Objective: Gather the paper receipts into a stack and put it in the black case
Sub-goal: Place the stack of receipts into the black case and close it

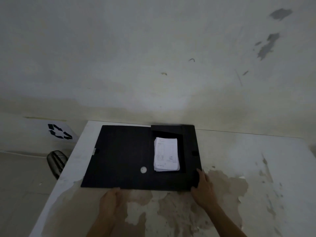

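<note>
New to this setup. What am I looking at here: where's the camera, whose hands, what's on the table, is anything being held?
There is no robot here: a person works with bare hands, and the single picture comes from a wide-angle camera on their head, looking forward and down.

On a worn white table lies an open black case. A stack of paper receipts already sits inside its right half.

The left hand is at the near edge of the case, and the right hand is at its near right corner. The fingertips are hidden behind the edge, so I cannot tell whether they grip it or only touch it.

Left of the table are a sign with a recycling symbol and a dark bin.
</note>
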Tool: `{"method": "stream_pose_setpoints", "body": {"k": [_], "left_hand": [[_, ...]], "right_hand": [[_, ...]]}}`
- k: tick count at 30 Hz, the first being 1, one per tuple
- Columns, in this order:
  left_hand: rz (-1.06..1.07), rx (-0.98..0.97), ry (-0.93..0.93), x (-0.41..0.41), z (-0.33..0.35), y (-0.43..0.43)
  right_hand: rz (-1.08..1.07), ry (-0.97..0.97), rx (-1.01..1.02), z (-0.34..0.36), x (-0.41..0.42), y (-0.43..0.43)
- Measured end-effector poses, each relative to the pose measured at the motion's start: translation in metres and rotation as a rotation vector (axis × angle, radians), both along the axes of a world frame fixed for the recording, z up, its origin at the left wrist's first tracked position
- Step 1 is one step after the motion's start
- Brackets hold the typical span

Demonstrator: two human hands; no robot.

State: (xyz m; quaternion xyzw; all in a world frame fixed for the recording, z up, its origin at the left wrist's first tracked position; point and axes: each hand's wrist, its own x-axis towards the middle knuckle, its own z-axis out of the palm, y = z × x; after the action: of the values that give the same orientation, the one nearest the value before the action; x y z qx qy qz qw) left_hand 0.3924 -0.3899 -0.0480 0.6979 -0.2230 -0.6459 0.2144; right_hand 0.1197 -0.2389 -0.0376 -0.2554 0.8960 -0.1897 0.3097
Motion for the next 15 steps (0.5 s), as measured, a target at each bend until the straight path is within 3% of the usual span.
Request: {"method": "stream_pose_setpoints", "body": {"k": [4,9,12,15], "left_hand": [[0.204,-0.008,0.215,-0.01,0.009,-0.01],[0.395,0.032,0.483,0.003,-0.001,-0.012],[0.405,-0.008,0.637,0.004,-0.001,-0.011],[0.301,-0.024,0.611,-0.005,0.013,-0.004]], "right_hand": [[0.133,0.018,0.029,-0.008,-0.001,0.02],[0.139,-0.051,-0.008,-0.003,-0.007,0.022],[0.065,-0.101,-0.119,-0.002,-0.008,0.02],[-0.04,-0.188,-0.171,-0.001,-0.009,0.017]]}}
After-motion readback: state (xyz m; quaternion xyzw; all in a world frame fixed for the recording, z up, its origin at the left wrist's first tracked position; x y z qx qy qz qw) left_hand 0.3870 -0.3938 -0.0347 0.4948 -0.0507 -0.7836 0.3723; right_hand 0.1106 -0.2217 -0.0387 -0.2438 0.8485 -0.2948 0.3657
